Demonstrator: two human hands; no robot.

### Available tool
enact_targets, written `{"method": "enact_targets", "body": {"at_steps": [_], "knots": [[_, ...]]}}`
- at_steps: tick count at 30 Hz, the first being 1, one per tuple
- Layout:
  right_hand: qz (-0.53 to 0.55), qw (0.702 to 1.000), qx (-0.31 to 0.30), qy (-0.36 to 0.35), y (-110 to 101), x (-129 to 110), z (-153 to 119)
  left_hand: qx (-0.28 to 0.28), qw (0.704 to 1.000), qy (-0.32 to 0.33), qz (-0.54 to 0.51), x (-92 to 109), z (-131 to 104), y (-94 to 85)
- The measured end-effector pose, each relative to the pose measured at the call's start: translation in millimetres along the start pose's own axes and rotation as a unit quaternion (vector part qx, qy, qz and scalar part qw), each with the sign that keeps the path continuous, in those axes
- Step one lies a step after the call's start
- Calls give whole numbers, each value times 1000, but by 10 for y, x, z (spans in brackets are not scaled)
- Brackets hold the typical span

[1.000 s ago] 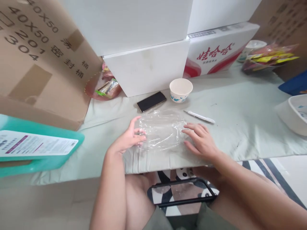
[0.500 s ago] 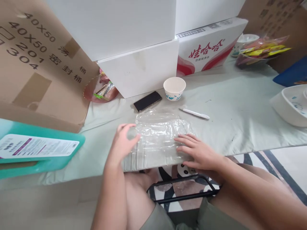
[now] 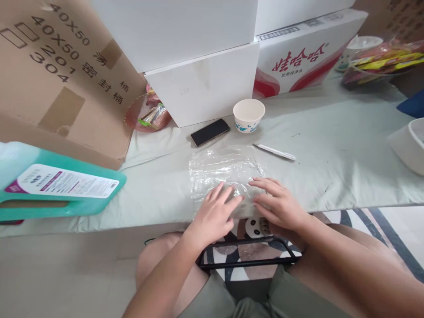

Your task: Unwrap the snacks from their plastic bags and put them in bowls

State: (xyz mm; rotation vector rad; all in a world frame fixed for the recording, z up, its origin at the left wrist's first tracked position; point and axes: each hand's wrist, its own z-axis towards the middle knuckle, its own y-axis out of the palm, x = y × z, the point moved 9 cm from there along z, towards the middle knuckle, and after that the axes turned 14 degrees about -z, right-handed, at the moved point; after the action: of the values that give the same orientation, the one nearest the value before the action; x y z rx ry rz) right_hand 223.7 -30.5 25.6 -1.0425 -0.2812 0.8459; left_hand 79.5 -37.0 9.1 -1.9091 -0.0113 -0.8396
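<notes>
Head view, looking down at both hands sitting on a clear plastic bag at the near edge of the surface. That bag is see-through, crinkly and shiny with lots of creases, lying flat on the pale green cloth, so you mostly spot it by the glare.

Left hand is spread open, palm down, fingers stretched out flat on the near part of the bag, not gripping anything, just pressing. Right hand is the same deal, open and flat, fingertips resting on the bag's near right corner. The two hands are just beside each other, nearly touching.

Going further out from the hands: a white pen lies just past the right hand, beyond the bag's far right corner. Past the bag's far edge there's a black phone face up, and a small paper bowl with a blue pattern right next to it. Behind those are stacked white boxes and a white and red carton.

Off to the left of the left hand is a teal jug lying on its side with a label, and a big brown cardboard box behind it. A pink dish of wrapped snacks sits between the cardboard and the white boxes. Far right, a white tub is at the frame edge.
</notes>
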Motion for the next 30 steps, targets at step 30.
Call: {"method": "enact_targets", "body": {"at_steps": [30], "knots": [[162,947,13,278,50,797,101,18,882,-117,-456,-926,-14,-440]]}}
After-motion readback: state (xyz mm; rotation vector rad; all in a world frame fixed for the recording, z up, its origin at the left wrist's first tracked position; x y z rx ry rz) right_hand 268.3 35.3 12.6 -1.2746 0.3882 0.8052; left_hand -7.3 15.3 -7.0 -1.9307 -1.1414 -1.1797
